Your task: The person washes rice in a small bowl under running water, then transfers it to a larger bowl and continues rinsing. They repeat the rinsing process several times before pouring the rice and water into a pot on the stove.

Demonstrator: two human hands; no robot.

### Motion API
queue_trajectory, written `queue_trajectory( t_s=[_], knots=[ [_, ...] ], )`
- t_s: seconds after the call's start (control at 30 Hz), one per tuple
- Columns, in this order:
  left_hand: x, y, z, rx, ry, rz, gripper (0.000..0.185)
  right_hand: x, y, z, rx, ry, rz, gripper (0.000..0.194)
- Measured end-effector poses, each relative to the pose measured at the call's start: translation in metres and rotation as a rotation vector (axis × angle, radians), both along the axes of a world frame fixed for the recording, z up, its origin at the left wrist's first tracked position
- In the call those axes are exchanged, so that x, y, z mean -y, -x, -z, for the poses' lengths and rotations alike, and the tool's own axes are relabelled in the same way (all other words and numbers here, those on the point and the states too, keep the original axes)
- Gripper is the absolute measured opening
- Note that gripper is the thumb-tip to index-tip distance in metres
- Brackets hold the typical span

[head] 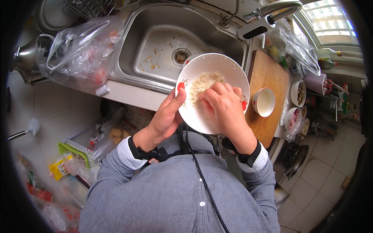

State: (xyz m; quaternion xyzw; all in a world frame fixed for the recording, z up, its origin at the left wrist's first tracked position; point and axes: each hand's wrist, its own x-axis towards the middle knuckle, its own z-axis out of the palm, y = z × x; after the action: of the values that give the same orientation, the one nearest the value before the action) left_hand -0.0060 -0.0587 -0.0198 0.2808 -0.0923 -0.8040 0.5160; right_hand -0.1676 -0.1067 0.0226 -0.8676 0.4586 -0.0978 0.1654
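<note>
My left hand grips the left rim of a large white bowl with red fruit motifs, thumb on the rim. The bowl is tilted over the sink's front edge, and its inside faces me. Wet pale grains that look like rice lie clumped in it. My right hand reaches into the bowl with curled fingers against the grains. Its fingertips are partly hidden, so whether they pinch any grains does not show. Behind the bowl, the steel sink has yellowish bits around its drain.
On the right, a small bowl with whitish contents stands on a wooden cutting board. Bowls of food sit beyond it. A faucet overhangs the sink's back right. Left of the sink lies a filled clear plastic bag.
</note>
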Motion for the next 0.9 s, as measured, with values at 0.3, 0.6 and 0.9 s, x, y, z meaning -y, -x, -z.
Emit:
queue_trajectory(
  t_s=[0.3,0.6,0.9],
  knots=[
    [-0.002,-0.003,0.000,0.009,-0.015,-0.008,0.057,0.000,-0.003,0.002,-0.109,0.066,-0.001,0.008],
    [-0.002,-0.007,-0.003,0.023,-0.017,0.001,0.057,0.001,-0.011,0.004,-0.042,0.085,-0.022,0.009],
    [-0.001,-0.010,0.000,-0.003,-0.034,-0.017,0.055,0.002,-0.019,0.007,-0.067,0.080,-0.046,0.007]
  ],
)
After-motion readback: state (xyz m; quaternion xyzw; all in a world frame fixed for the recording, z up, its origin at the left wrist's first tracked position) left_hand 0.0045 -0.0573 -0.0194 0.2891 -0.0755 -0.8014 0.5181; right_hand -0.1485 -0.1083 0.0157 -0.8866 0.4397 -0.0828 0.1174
